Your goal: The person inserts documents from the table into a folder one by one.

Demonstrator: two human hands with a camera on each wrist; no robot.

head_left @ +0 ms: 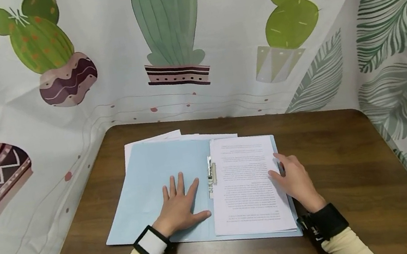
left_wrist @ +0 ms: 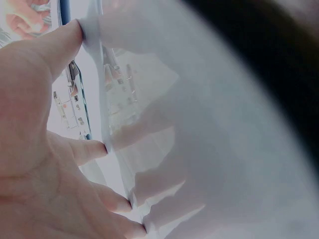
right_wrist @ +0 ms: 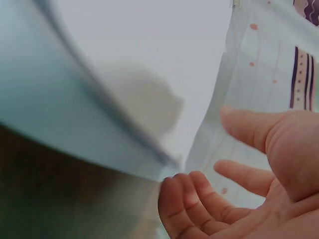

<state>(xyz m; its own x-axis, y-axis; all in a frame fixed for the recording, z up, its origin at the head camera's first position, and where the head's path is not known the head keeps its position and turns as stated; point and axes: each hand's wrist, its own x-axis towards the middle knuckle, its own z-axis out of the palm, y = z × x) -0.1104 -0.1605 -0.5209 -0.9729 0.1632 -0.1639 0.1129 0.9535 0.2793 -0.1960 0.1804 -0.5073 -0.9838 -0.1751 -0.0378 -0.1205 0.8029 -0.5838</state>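
One folder [head_left: 148, 184], one paper stack [head_left: 246, 182], two hands: left hand [head_left: 179, 206], right hand [head_left: 296, 181].

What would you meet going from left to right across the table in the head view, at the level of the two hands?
Bare table → open blue folder's left flap → left hand pressed flat on it → metal clip at the fold → printed sheets → right hand at their right edge → bare table again.

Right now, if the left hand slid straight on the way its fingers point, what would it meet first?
The left hand lies flat on the open blue folder, fingers pointing away toward the far edge. It would cross bare cover first, then likely the loose white sheets showing past the folder's top edge. Depth there is uncertain.
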